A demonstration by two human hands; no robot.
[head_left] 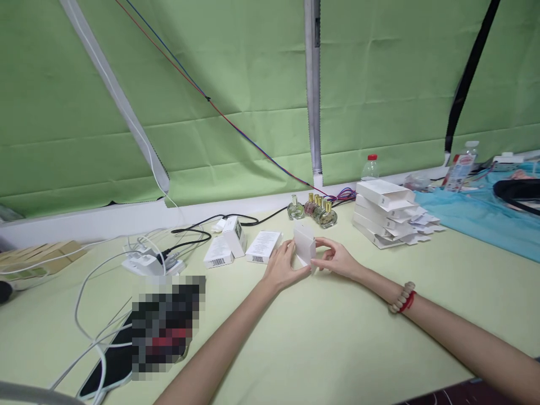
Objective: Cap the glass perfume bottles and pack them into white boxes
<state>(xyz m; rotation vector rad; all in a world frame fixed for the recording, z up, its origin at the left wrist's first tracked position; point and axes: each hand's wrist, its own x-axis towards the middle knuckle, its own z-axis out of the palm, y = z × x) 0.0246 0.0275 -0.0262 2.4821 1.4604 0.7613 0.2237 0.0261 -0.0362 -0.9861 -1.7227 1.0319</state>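
Between my two hands a small white carton point(304, 247) stands on the pale table, with a flap raised at its top. My left hand point(282, 266) is closed round its left side, thumb along the lower edge. On the other side, the fingers of my right hand point(335, 259) pinch the carton's right edge. Just left of my left hand lies a white box point(264, 246) with printed text and a barcode. Beside it are another flat box point(219, 252) and an upright box point(234, 236). Behind the carton stand several glass bottles point(320, 211) with gold tops and a clear-topped bottle point(296, 208).
White cartons point(382, 214) with open ends are stacked at right, near a red-capped bottle point(370, 167) and blue sheeting point(468, 216). At left are a power strip point(147, 261), tangled cables, a dark device point(112, 357) partly pixelated, and brown boxes point(40, 259). Green fabric hangs behind.
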